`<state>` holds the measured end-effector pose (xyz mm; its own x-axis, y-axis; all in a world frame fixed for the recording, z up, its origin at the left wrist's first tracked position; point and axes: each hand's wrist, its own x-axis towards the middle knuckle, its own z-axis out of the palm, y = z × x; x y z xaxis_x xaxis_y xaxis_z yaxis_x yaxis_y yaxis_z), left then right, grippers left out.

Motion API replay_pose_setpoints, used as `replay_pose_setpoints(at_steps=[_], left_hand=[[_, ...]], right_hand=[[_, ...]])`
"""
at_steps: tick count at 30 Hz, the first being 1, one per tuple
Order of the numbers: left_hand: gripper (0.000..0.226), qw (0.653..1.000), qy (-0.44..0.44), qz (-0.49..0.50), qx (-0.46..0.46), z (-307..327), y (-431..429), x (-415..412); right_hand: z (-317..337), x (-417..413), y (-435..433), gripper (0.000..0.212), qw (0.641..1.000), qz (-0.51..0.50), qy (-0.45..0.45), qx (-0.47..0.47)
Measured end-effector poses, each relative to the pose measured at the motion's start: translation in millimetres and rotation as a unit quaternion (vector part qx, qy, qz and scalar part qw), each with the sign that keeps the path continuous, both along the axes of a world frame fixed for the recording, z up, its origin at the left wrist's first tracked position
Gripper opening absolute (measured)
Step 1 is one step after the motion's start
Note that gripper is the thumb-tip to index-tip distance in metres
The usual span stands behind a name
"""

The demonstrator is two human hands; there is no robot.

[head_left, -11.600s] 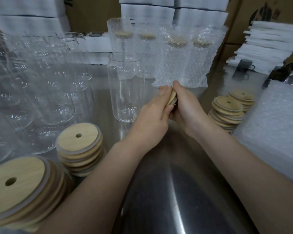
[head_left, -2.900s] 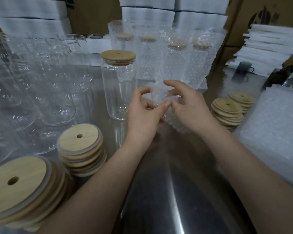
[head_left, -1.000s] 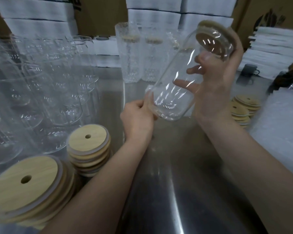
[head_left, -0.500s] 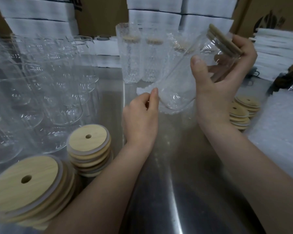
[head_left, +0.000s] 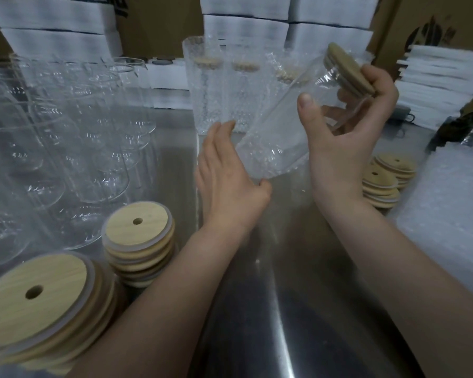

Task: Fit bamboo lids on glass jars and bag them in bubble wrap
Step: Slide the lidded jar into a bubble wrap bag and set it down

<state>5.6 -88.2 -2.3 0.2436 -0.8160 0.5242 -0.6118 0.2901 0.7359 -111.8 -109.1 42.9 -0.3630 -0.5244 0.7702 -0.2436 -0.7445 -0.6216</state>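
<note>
Two grips above your surface, your right grip curled round the tilted jar near its lid, jar base sunk in the bag, your left grip flat-fingered against the bag's side

The scene is dim and grey-blue, lit softly from above, with a pale streak of glare down the steel table and small glints on the glass jars, while the wide lens bows the edges, swells the nearest lid stack and leaves everything slightly soft.
</note>
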Motion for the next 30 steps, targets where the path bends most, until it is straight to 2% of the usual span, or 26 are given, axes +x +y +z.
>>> replay_pose_setpoints(at_steps=[2,3,5,7,9,18,30], left_hand=[[0.108,0.997,-0.047,0.003,0.068,-5,-6,3],[0.111,0.994,-0.058,0.001,0.093,-7,-8,4],[0.101,0.993,-0.059,0.003,0.105,-11,-11,6],[0.084,0.994,-0.062,0.013,0.089,-10,-13,8],[0.078,0.996,-0.048,0.008,0.07,-7,-14,8],[0.091,0.997,0.059,-0.032,-0.022,0,-3,2],[0.08,0.985,0.132,-0.072,-0.082,3,-1,2]], right_hand=[[0,1,1,0.06,1.0,0.0,0.016,-0.004],[-1,1,2,0.06,1.0,0.0,0.025,-0.006],[-2,3,3,0.061,0.999,0.005,0.044,-0.012],[-3,5,5,0.06,0.998,0.011,0.058,-0.017],[-2,6,6,0.06,0.997,0.016,0.067,-0.025],[0,6,6,0.063,0.994,0.039,0.093,-0.043],[-2,10,7,0.064,0.988,0.109,0.111,-0.022]])
